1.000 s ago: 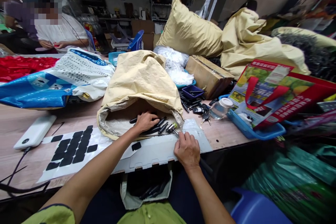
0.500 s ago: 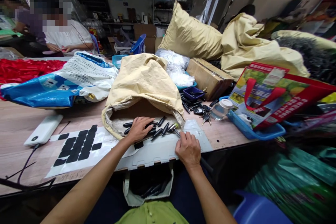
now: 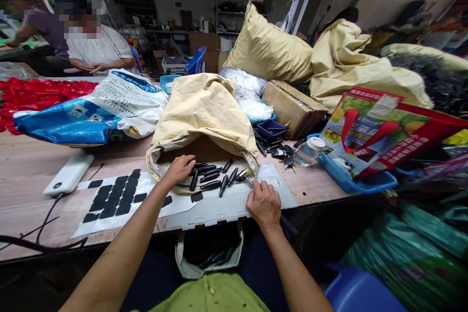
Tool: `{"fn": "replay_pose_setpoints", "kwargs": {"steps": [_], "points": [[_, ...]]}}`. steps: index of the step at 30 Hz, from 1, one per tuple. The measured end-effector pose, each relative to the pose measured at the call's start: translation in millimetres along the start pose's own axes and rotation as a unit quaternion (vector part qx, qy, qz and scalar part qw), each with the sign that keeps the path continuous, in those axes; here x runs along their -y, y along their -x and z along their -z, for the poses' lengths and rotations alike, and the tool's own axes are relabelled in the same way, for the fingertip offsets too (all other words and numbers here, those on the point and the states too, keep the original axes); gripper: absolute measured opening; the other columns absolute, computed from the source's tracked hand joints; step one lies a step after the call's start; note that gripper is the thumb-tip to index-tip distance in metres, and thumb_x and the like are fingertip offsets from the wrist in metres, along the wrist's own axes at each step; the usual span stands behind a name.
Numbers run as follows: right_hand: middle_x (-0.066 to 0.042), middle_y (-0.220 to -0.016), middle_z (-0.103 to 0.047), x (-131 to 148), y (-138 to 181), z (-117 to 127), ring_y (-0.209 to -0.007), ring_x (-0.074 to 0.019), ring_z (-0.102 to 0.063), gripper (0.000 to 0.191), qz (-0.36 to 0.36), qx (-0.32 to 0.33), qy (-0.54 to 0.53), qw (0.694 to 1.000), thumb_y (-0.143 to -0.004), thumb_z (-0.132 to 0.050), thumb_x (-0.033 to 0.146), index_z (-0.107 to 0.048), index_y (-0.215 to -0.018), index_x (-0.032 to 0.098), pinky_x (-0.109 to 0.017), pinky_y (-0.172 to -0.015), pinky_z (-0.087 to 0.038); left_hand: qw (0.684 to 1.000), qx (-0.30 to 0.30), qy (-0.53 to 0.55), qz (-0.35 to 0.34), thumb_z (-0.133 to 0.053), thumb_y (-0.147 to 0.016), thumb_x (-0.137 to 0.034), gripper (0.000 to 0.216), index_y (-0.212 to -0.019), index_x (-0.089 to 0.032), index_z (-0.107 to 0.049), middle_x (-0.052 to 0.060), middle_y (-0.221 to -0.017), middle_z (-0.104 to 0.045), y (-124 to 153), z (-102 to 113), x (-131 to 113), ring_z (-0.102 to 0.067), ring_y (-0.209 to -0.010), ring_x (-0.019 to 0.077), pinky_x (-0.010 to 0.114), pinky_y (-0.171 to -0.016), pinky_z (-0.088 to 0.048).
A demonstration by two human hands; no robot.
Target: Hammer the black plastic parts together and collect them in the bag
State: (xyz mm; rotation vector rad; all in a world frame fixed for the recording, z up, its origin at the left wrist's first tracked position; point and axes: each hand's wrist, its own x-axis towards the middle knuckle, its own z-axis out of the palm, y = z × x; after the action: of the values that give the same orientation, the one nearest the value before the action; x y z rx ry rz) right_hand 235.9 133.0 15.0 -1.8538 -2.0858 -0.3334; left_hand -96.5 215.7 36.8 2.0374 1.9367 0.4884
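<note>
My left hand (image 3: 179,169) is at the mouth of a cream cloth sack (image 3: 203,107), its fingers stretched out beside a pile of short black tapered pieces (image 3: 210,175). Some of these lie inside the sack's opening, others on the pale board (image 3: 234,204) in front. Closed round a metal-shafted tool (image 3: 248,181) is my right hand (image 3: 263,202), low at the board's right part. The tool's shiny, yellowish-green end points at the black pieces; its kind is unclear, since the fist hides the handle.
A sheet of black stickers (image 3: 117,195) and a white power bank (image 3: 69,174) lie left. Rightward are keys (image 3: 288,163), a clear jar (image 3: 310,151) and a blue basket (image 3: 351,180) with a printed bag. Below the edge hangs an open pouch (image 3: 179,258). A co-worker (image 3: 98,51) sits behind.
My left hand has drawn left off the black pieces, uncovering several, some turned or shifted. My right hand keeps its grip on the tool. The view has shifted slightly.
</note>
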Motion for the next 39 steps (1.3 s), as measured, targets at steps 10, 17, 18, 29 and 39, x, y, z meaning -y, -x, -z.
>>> {"fn": "replay_pose_setpoints", "kwargs": {"steps": [10,17,18,29,39], "points": [[-0.007,-0.101,-0.062,-6.2,-2.2,5.3,-0.095,-0.0215,-0.051,0.026,0.009,0.029,-0.024,0.999,-0.093,-0.057,0.021,-0.066,-0.118,0.019,-0.033,-0.077,-0.031,0.999,0.009,-0.033,0.029,-0.048,-0.092,-0.025,0.042,-0.126,-0.021,-0.072,0.011,-0.119,-0.071,29.6,11.3,20.3,-0.065,-0.113,0.0276,0.038,-0.104,-0.049],[-0.005,-0.100,-0.063,-16.2,2.5,10.5,-0.092,-0.0184,-0.052,0.020,-0.023,0.054,-0.054,0.997,-0.093,-0.063,0.022,-0.069,-0.112,0.021,-0.031,-0.076,-0.031,0.995,-0.047,-0.082,0.026,-0.046,-0.096,-0.033,0.042,-0.129,-0.021,-0.069,0.013,-0.118,-0.068,9.3,13.2,-5.0,-0.060,-0.116,0.0326,0.043,-0.101,-0.048],[-0.005,-0.100,-0.063,-15.8,3.8,10.4,-0.092,-0.0185,-0.052,0.021,-0.025,0.050,-0.052,0.997,-0.093,-0.063,0.022,-0.069,-0.113,0.022,-0.031,-0.076,-0.031,0.995,-0.041,-0.086,0.025,-0.045,-0.096,-0.034,0.040,-0.125,-0.021,-0.071,0.014,-0.116,-0.068,3.0,14.2,-11.4,-0.060,-0.114,0.0327,0.043,-0.099,-0.049],[-0.005,-0.102,-0.062,-9.2,5.9,11.3,-0.096,-0.0204,-0.053,0.022,-0.030,0.037,-0.043,0.998,-0.093,-0.062,0.020,-0.065,-0.115,0.022,-0.032,-0.077,-0.030,0.994,0.053,-0.090,-0.036,-0.066,-0.082,-0.058,0.042,-0.093,-0.020,-0.079,0.016,-0.104,-0.074,-35.4,-14.9,-118.4,-0.061,-0.109,0.0374,0.043,-0.086,-0.050],[-0.007,-0.101,-0.062,-15.7,6.0,6.0,-0.093,-0.0214,-0.053,0.022,-0.013,0.035,-0.066,0.997,-0.096,-0.056,0.019,-0.065,-0.116,0.018,-0.032,-0.079,-0.034,0.991,-0.047,0.049,-0.111,-0.064,-0.092,-0.037,0.018,-0.104,-0.025,-0.069,0.004,-0.099,-0.075,27.5,0.7,-117.7,-0.058,-0.096,0.0258,0.038,-0.085,-0.045]]}}
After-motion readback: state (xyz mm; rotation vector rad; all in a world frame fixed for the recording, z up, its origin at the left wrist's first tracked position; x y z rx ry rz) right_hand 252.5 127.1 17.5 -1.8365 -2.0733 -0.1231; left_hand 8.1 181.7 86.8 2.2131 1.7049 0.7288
